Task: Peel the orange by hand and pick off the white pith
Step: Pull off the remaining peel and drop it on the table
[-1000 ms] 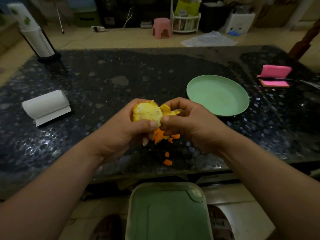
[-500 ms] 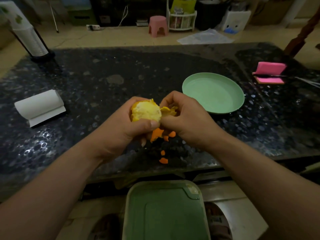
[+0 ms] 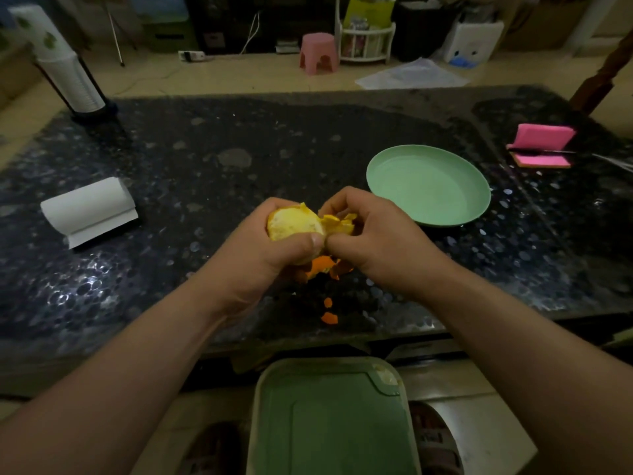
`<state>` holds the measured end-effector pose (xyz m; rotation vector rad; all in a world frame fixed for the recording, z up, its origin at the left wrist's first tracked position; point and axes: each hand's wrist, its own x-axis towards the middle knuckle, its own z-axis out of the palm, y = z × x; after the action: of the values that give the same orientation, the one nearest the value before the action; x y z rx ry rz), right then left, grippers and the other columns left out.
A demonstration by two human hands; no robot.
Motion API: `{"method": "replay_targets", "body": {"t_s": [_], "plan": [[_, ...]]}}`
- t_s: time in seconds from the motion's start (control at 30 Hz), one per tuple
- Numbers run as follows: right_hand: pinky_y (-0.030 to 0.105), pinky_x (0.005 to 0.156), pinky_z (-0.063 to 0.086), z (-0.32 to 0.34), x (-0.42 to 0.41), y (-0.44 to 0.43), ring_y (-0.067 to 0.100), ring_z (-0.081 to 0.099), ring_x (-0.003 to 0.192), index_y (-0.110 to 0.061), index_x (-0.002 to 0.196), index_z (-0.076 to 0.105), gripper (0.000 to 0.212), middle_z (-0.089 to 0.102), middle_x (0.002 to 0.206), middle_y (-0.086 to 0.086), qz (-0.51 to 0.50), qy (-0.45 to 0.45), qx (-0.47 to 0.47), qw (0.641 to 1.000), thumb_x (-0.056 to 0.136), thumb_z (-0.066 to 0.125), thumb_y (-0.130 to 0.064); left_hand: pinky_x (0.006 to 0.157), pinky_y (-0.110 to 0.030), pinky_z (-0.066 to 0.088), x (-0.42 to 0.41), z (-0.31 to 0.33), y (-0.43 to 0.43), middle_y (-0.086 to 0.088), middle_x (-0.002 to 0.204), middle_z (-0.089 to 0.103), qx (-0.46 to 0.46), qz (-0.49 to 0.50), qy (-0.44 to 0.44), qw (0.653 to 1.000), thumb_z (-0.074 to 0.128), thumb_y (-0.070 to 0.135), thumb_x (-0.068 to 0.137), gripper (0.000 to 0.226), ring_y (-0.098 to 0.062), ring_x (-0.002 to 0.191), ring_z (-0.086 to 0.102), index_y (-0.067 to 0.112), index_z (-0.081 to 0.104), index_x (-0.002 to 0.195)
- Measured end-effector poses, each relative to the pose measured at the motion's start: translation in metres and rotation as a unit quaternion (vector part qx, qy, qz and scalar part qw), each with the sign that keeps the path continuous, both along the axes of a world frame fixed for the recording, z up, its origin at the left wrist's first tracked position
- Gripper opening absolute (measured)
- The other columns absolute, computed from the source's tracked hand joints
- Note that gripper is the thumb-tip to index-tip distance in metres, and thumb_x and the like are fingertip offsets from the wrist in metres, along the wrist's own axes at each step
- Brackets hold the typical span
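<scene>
A partly peeled orange (image 3: 294, 225), pale with white pith on top, is held above the dark table's near edge. My left hand (image 3: 263, 250) grips it from the left, thumb across its front. My right hand (image 3: 373, 238) pinches a flap of peel (image 3: 337, 223) still attached at the orange's right side. Torn orange peel pieces (image 3: 325, 265) lie under my hands, and two small bits (image 3: 329, 311) sit nearer the edge. The underside of the orange is hidden by my fingers.
A green plate (image 3: 428, 186) sits on the speckled table (image 3: 205, 166) right of my hands. A white paper roll (image 3: 88, 209) lies left, a cup stack (image 3: 65, 66) far left, a pink sponge (image 3: 544, 142) far right. A green bin lid (image 3: 329, 419) is below the table edge.
My hands have stayed together on the orange, and my right hand's fingers have worked along the peel flap. The view has shifted a little.
</scene>
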<state>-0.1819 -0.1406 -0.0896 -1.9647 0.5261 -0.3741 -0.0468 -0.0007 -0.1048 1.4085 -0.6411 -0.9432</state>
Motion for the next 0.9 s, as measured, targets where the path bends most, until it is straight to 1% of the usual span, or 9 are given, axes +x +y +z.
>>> {"method": "replay_targets", "body": {"t_s": [0.1,0.17,0.23,0.4,0.53,0.63,0.73,0.8,0.9], "plan": [[0.052,0.067,0.064,0.006,-0.001,-0.001,0.025,0.075,0.069,-0.018,0.098,0.069,0.020,0.074,0.082,0.008,0.003,-0.003,0.007,1.000,0.082,0.081,-0.017,0.059,-0.032,0.056,0.002,-0.001,0.002,-0.008,0.096,0.071,-0.007,-0.012,0.033,0.999,0.084,0.025,0.070,0.061,-0.023,0.079,0.067,0.012,0.061,0.126],[0.050,0.068,0.062,0.007,-0.002,-0.002,0.025,0.074,0.069,-0.015,0.099,0.069,0.021,0.073,0.083,0.013,0.008,-0.003,0.022,1.000,0.083,0.081,-0.012,0.058,-0.031,0.055,0.002,-0.001,0.002,-0.010,0.095,0.070,-0.013,-0.019,0.049,0.999,0.082,0.024,0.070,0.061,-0.023,0.076,0.066,0.010,0.061,0.125],[0.051,0.069,0.062,0.006,-0.004,-0.003,0.025,0.074,0.069,-0.016,0.101,0.068,0.022,0.074,0.084,0.014,0.015,-0.004,0.034,0.999,0.083,0.081,-0.013,0.055,-0.030,0.054,0.001,-0.001,0.001,-0.010,0.092,0.070,-0.020,-0.019,0.074,0.997,0.082,0.023,0.068,0.060,-0.022,0.071,0.065,0.010,0.061,0.123],[0.059,0.075,0.063,0.004,-0.004,-0.005,0.036,0.075,0.080,-0.022,0.103,0.064,0.026,0.075,0.087,0.014,0.027,-0.003,0.026,0.999,0.086,0.081,-0.015,0.051,-0.026,0.052,0.000,0.002,-0.001,-0.011,0.089,0.068,-0.022,-0.021,0.131,0.991,0.073,0.024,0.080,0.050,-0.019,0.066,0.061,0.006,0.060,0.125],[0.060,0.075,0.062,0.002,-0.004,-0.004,0.034,0.074,0.082,-0.022,0.106,0.062,0.027,0.074,0.090,0.012,0.038,0.000,0.022,0.999,0.086,0.079,-0.015,0.051,-0.024,0.051,-0.004,0.003,-0.002,-0.009,0.085,0.068,-0.016,-0.024,0.124,0.992,0.075,0.031,0.081,0.038,-0.016,0.064,0.060,0.011,0.066,0.112],[0.060,0.078,0.063,0.000,-0.003,-0.002,0.030,0.075,0.082,-0.023,0.110,0.061,0.033,0.072,0.093,0.006,0.048,-0.008,0.049,0.998,0.085,0.080,-0.015,0.053,-0.025,0.052,-0.003,0.004,-0.001,-0.010,0.088,0.067,-0.017,-0.018,0.139,0.990,0.075,0.031,0.081,0.043,-0.017,0.066,0.059,0.010,0.065,0.118],[0.053,0.074,0.063,0.000,-0.001,-0.002,0.029,0.075,0.076,-0.023,0.108,0.061,0.033,0.072,0.090,0.005,0.038,-0.021,0.067,0.997,0.082,0.080,-0.017,0.057,-0.028,0.058,-0.003,0.006,0.000,-0.010,0.096,0.071,-0.005,-0.009,0.135,0.991,0.077,0.034,0.080,0.052,-0.018,0.072,0.068,0.012,0.062,0.125],[0.048,0.070,0.062,-0.001,-0.001,-0.002,0.026,0.073,0.075,-0.026,0.106,0.061,0.032,0.071,0.090,0.003,0.020,-0.029,0.053,0.998,0.081,0.080,-0.020,0.061,-0.034,0.061,-0.003,0.007,0.000,-0.009,0.105,0.074,0.012,0.006,0.106,0.994,0.083,0.037,0.077,0.061,-0.022,0.082,0.074,0.017,0.060,0.130],[0.041,0.070,0.062,-0.001,0.000,0.000,0.017,0.071,0.075,-0.030,0.105,0.062,0.028,0.070,0.090,-0.004,0.025,-0.035,0.036,0.998,0.083,0.078,-0.028,0.064,-0.033,0.061,-0.007,0.009,-0.001,-0.012,0.112,0.074,0.010,0.033,0.077,0.996,0.090,0.034,0.075,0.066,-0.023,0.088,0.074,0.014,0.059,0.130]]}}
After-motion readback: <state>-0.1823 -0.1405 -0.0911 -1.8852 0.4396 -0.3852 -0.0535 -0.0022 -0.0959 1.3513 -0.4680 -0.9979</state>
